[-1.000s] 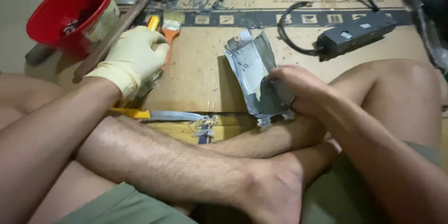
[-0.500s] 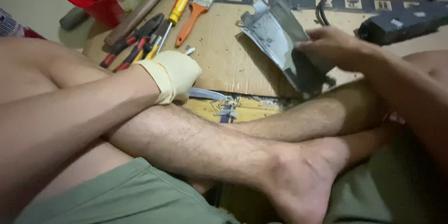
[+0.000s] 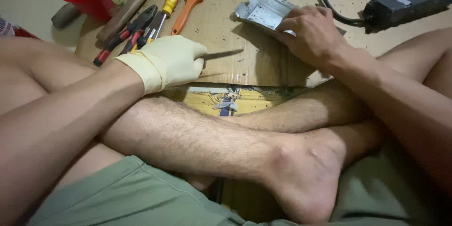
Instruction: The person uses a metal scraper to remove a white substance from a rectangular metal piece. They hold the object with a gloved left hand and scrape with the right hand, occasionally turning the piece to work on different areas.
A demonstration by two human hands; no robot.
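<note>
My gloved left hand [image 3: 172, 61] closes its grip on a thin blade [image 3: 225, 55], tip aimed at the metal bracket [image 3: 264, 13]. My bare right hand [image 3: 313, 32] pins that bracket flat on the cardboard [image 3: 245, 65], steadying it; pliers [image 3: 127, 32] lie left of the bracket.

Close head view, facing downward
</note>
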